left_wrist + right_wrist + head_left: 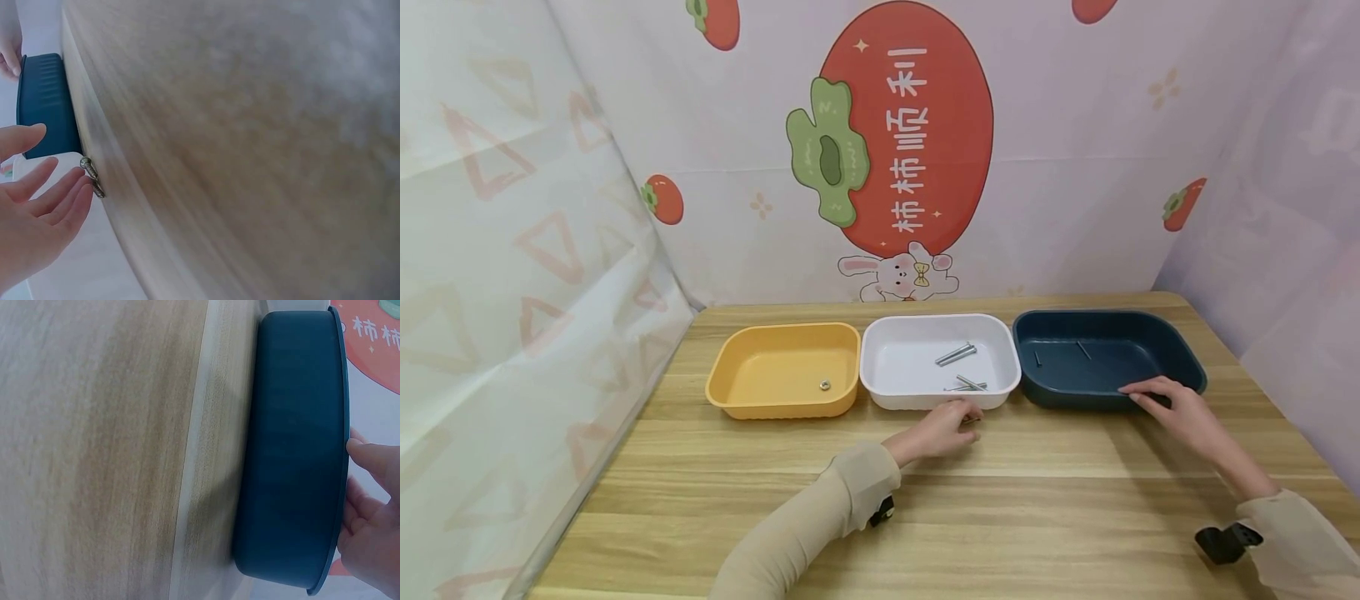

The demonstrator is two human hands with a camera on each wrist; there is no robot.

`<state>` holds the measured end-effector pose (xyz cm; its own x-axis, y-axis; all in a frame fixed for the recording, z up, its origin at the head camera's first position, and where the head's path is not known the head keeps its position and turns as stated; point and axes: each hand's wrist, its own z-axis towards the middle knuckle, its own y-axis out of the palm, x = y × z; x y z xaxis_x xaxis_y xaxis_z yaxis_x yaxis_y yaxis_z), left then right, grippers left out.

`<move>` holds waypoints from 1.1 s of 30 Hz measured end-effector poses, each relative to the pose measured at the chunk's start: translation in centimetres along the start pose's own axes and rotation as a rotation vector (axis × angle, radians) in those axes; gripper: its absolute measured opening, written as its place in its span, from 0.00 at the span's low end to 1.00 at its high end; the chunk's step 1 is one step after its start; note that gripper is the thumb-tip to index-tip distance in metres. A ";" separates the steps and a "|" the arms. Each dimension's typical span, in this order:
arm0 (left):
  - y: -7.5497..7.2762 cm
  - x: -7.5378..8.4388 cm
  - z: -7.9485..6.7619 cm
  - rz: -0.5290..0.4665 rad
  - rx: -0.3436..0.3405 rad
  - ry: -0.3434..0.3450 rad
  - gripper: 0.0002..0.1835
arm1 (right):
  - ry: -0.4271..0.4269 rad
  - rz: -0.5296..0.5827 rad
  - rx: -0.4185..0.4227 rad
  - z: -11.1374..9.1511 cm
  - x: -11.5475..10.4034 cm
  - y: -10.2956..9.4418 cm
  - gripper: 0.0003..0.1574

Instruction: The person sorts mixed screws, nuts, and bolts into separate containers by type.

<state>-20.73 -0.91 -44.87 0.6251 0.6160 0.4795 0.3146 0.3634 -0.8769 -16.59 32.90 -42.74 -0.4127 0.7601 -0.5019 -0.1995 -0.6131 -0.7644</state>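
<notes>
My left hand [942, 431] is low in front of the white tray [872, 398]. In the left wrist view its thumb stands apart from the fingers, and the fingertips are at a small metal bolt [87, 165] beside that tray; whether they touch it I cannot tell. My right hand [1183, 417] holds the near rim of the dark blue tray [1075, 400], thumb outside and fingers over the inner side. Inside the dark blue tray are two thin screws [1083, 350]. Several long silver bolts [957, 354] lie in the white tray.
Left of the white tray stands a yellow tray [782, 410] with one small metal nut [825, 385] in it. All three trays form a row along the back of the wooden table [1015, 517]. A printed cloth [1045, 208] hangs behind.
</notes>
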 end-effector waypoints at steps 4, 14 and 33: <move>0.1 0.0 0.1 0.022 -0.020 0.001 0.16 | 0.004 0.002 0.000 -0.1 0.0 0.0 0.07; 0.3 0.0 0.3 0.062 -0.054 0.028 0.17 | -0.015 0.020 0.014 0.0 0.0 0.1 0.07; 0.3 -0.1 0.3 0.097 -0.090 0.063 0.12 | -0.012 0.031 0.017 0.1 0.0 0.1 0.08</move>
<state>-20.90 -0.60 -45.17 0.6981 0.5991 0.3922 0.3120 0.2385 -0.9197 -16.69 32.79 -42.82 -0.4297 0.7382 -0.5200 -0.2018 -0.6398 -0.7416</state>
